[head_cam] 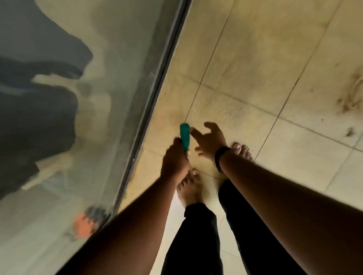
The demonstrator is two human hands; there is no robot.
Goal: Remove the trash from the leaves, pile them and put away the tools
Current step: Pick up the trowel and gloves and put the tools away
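Note:
My left hand point(174, 158) grips a green handle point(184, 135) of a tool, whose upper end sticks out above my fist; the rest of the tool is hidden. Just to the right, my right hand point(210, 141) is spread with relaxed fingers and holds nothing, its fingertips close to the green handle. A black band sits on my right wrist. No leaves or trash show in this view.
A glass door or window point(71, 100) with a dark metal frame point(154, 97) runs diagonally on the left. My bare feet point(189, 189) stand on beige floor tiles point(277, 60). Brown stains point(350, 96) mark the tiles at the right.

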